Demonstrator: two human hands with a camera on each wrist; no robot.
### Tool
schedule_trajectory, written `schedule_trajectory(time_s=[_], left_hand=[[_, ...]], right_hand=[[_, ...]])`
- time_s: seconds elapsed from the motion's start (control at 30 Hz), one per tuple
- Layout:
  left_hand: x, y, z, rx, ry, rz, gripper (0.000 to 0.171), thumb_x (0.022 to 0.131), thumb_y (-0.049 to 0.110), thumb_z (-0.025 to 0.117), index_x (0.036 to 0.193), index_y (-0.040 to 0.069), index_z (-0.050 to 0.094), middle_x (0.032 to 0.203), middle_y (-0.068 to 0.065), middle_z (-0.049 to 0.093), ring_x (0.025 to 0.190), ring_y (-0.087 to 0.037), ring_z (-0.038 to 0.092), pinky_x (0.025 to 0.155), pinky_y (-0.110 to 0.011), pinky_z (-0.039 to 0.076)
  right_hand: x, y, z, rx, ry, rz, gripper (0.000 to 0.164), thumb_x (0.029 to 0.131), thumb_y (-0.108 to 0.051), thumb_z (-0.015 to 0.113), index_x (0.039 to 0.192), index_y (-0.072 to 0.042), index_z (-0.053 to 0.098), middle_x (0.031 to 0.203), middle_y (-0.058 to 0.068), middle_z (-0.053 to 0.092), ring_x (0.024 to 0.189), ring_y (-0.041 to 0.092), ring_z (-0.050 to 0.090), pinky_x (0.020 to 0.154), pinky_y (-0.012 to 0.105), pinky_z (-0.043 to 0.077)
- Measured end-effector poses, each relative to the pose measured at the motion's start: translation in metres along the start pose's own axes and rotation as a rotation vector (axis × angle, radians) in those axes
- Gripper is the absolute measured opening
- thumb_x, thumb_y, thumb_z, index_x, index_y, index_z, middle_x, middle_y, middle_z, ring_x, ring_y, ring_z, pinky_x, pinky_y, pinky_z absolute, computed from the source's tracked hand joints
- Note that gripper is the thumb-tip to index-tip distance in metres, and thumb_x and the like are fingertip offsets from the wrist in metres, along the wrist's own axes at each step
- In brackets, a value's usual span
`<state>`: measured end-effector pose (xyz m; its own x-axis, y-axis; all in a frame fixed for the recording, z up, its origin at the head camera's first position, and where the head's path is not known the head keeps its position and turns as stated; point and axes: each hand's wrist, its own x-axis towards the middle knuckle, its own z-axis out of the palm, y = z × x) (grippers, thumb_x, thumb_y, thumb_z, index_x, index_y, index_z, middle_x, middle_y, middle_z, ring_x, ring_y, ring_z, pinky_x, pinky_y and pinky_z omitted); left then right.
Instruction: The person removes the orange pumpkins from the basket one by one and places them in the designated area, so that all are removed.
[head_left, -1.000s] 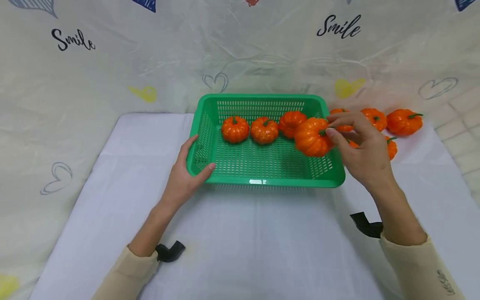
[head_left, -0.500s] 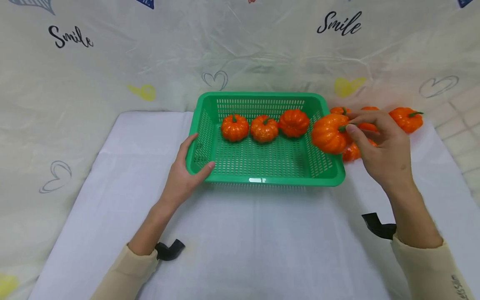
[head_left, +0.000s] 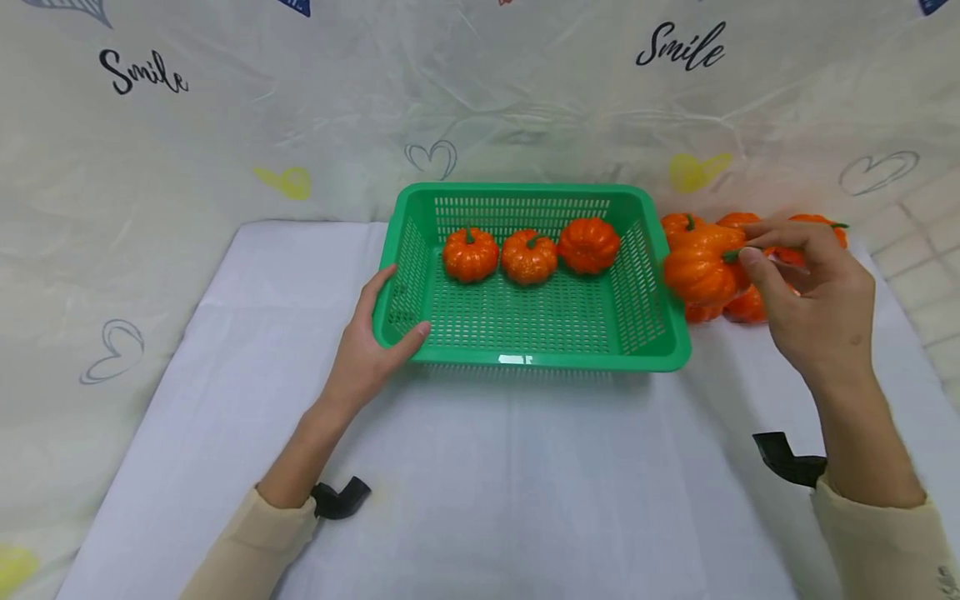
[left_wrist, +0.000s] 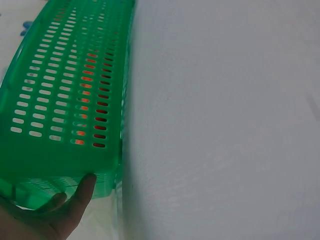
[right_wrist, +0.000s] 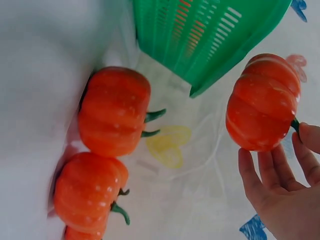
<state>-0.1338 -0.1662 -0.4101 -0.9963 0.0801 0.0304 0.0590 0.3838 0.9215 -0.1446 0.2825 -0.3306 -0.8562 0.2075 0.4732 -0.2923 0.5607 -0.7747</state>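
Observation:
Between right thumb and fingers, the right hand pinches an orange toy pumpkin by its green stem. This pumpkin hangs just right of the green plastic basket, in front of several others; the right wrist view shows the held pumpkin clear of them. My left hand grips the basket's near left corner, thumb on the front rim. Three pumpkins sit in a row inside: left one, middle one, right one.
Several pumpkins lie right of the basket, partly hidden by the right hand; a pumpkin and its neighbour appear in the right wrist view. A white cloth covers the table. Behind hangs a printed sheet.
The right hand has moved right, carrying its pumpkin from over the basket's right end to outside it. The left hand and the basket stay in place.

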Motion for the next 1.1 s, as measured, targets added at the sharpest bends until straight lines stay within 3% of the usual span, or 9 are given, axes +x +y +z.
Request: schedule_trajectory(time_s=[0.4, 0.57, 0.67, 0.9, 1.1], left_hand=[[0.000, -0.001, 0.000, 0.004, 0.009, 0.008, 0.084, 0.094, 0.043, 0.072, 0.162, 0.043, 0.024, 0.172, 0.006, 0.025, 0.156, -0.021, 0.029, 0.126, -0.060, 0.029], [0.001, -0.001, 0.001, 0.003, 0.010, 0.016, 0.083, 0.094, 0.043, 0.072, 0.162, 0.043, 0.024, 0.172, 0.006, 0.026, 0.155, -0.021, 0.031, 0.125, -0.060, 0.030], [0.002, 0.000, 0.001, 0.002, 0.011, 0.016, 0.083, 0.094, 0.043, 0.072, 0.161, 0.044, 0.024, 0.171, 0.006, 0.027, 0.154, -0.022, 0.032, 0.124, -0.060, 0.031], [0.002, -0.001, 0.000, 0.004, 0.011, 0.003, 0.083, 0.094, 0.043, 0.072, 0.161, 0.045, 0.024, 0.172, 0.005, 0.026, 0.154, -0.023, 0.032, 0.124, -0.059, 0.031], [0.001, 0.001, 0.001, -0.003, 0.009, 0.002, 0.083, 0.093, 0.043, 0.072, 0.161, 0.045, 0.024, 0.172, 0.005, 0.026, 0.154, -0.022, 0.032, 0.124, -0.059, 0.032]], right_hand=[[-0.001, 0.022, -0.023, -0.140, 0.042, 0.058, 0.025, 0.100, -0.007, 0.067, 0.123, 0.001, 0.070, 0.116, -0.025, 0.065, 0.115, 0.002, 0.059, 0.090, 0.004, 0.049], [0.000, 0.033, -0.034, -0.234, 0.066, 0.168, 0.029, 0.104, -0.015, 0.062, 0.132, -0.016, 0.069, 0.121, -0.031, 0.059, 0.127, 0.000, 0.055, 0.102, 0.008, 0.047], [-0.001, 0.039, -0.039, -0.279, 0.083, 0.206, 0.030, 0.106, -0.019, 0.059, 0.135, -0.019, 0.067, 0.121, -0.034, 0.055, 0.132, 0.001, 0.054, 0.106, 0.010, 0.046], [0.000, 0.049, -0.049, -0.303, 0.082, 0.372, 0.034, 0.107, -0.024, 0.053, 0.140, -0.027, 0.062, 0.125, -0.034, 0.050, 0.126, -0.005, 0.052, 0.112, 0.013, 0.043], [-0.003, 0.057, -0.056, -0.316, 0.128, 0.376, 0.036, 0.107, -0.025, 0.053, 0.143, -0.026, 0.060, 0.125, -0.034, 0.051, 0.130, -0.003, 0.053, 0.115, 0.016, 0.042]])
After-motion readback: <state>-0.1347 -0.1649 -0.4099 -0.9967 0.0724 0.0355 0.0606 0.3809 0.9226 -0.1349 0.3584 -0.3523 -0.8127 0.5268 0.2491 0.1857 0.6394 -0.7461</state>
